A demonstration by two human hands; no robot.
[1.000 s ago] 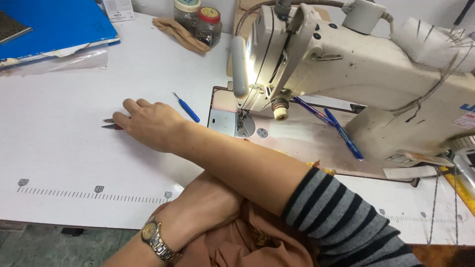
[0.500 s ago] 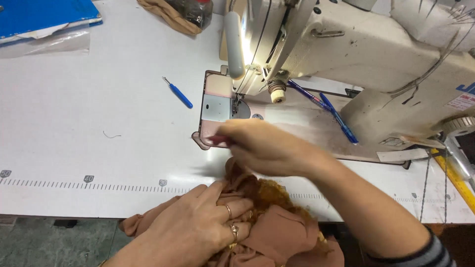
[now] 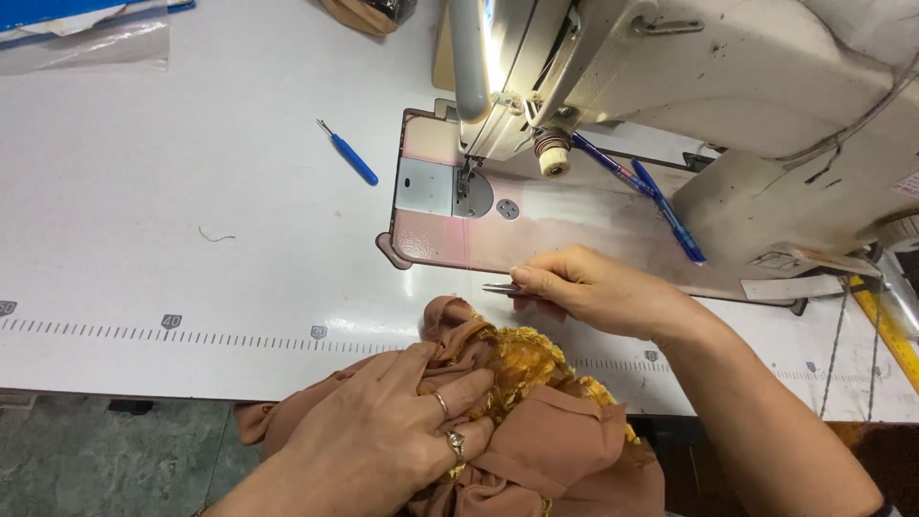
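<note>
My right hand [image 3: 598,290] pinches small metal thread snips [image 3: 502,288], their tip pointing left, just above a bunch of brown fabric [image 3: 536,436] with golden lace [image 3: 525,360]. My left hand [image 3: 388,436], wearing two rings, lies spread on the fabric at the table's near edge, pressing it down. A cream industrial sewing machine [image 3: 689,77] stands behind, its needle plate [image 3: 448,187] a short way beyond the snips.
A blue-handled seam ripper [image 3: 349,153] lies on the white table [image 3: 172,220] left of the machine. Two blue pens [image 3: 651,196] rest on the machine bed. A ruler scale runs along the table's front edge. A yellow tape measure [image 3: 885,325] hangs at right.
My right hand picked up the snips from the table's left side and carried them right, in front of the machine bed. The fabric has been lifted onto the table edge under my left hand.
</note>
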